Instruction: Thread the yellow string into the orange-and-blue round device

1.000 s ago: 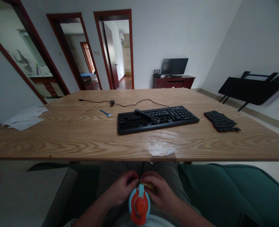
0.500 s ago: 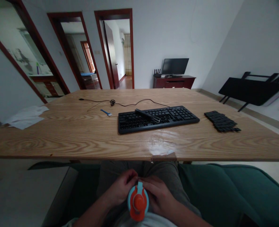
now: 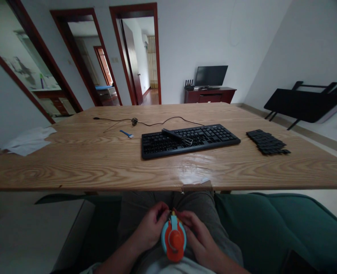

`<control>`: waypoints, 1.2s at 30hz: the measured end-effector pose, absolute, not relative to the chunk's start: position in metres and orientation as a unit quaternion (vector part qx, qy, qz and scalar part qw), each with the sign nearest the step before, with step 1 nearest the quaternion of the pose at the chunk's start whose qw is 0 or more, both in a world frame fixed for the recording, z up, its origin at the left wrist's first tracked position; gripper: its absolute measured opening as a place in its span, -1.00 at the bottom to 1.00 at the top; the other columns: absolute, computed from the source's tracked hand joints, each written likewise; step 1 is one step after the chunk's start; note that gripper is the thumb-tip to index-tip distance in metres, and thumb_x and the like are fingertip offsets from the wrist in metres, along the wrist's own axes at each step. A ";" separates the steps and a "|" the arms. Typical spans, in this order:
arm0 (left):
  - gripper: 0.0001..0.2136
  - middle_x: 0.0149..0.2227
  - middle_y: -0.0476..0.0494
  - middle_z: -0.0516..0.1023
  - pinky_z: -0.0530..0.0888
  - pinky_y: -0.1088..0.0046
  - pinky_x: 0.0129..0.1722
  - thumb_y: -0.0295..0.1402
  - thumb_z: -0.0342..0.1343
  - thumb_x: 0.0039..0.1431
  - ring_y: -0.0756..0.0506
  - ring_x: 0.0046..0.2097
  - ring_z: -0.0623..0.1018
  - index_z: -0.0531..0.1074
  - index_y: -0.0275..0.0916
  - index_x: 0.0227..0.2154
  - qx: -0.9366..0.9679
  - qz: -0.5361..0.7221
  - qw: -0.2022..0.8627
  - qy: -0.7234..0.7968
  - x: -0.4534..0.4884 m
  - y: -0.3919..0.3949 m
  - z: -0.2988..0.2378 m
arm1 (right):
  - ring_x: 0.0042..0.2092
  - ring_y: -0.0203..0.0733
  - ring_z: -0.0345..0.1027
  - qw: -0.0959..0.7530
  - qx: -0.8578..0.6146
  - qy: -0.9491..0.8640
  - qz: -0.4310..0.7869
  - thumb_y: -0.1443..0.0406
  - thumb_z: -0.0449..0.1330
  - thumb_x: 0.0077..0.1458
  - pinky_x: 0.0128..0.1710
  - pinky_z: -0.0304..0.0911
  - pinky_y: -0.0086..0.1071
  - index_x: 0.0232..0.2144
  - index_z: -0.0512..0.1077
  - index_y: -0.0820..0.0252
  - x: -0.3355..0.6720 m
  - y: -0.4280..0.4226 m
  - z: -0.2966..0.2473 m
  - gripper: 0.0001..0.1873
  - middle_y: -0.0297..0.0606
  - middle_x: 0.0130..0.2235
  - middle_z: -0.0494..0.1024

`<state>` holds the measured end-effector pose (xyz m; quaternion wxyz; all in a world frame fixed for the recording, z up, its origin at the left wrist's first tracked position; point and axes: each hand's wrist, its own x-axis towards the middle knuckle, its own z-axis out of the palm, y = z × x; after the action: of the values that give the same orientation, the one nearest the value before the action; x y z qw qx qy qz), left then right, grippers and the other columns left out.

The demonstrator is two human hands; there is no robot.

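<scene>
Below the table edge, over my lap, both hands meet around a round orange and light-blue thing (image 3: 174, 239) with a domed orange middle and a light-blue tab; its kind I cannot make out. My left hand (image 3: 153, 228) is closed in a pinch near the tab's far end, on something too small to name. My right hand (image 3: 198, 234) has its fingers bent in from the other side, close to the tab; what they hold is hidden. A bit of yellow shows between the fingertips. On the table lies a black keyboard (image 3: 157, 149) with some keycaps off.
A black-handled tool with wire loops (image 3: 175, 136) rests on the keyboard. To its right lie rows of loose black keycaps (image 3: 267, 141). A small blue brush (image 3: 126, 133), the keyboard cable (image 3: 157, 125) and crumpled white tissues (image 3: 28, 140) are on the wooden table (image 3: 100, 169).
The orange and light-blue thing has shifted slightly right. My right hand has drawn a little away from my left fingertips, and yellow now shows between them. The table view moved up slightly.
</scene>
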<state>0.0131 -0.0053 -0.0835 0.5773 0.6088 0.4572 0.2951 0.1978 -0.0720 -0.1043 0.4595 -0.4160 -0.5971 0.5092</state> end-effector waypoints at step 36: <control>-0.69 -0.49 0.00 0.35 0.30 0.41 -0.33 -0.05 0.08 0.06 -0.06 -0.39 0.33 0.32 -0.24 -0.46 0.559 0.336 0.562 0.509 0.022 0.015 -0.084 | -0.15 -0.19 0.43 0.325 -0.381 -0.782 0.370 0.33 0.08 0.21 -0.11 0.29 -0.33 -0.05 0.51 0.11 0.214 -0.009 -0.057 -0.69 -0.20 -0.16 0.59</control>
<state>0.0217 0.0154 -0.0839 0.5616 0.5589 0.5090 0.3363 0.2142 -0.0093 -0.0574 0.3254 -0.3809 -0.7822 0.3703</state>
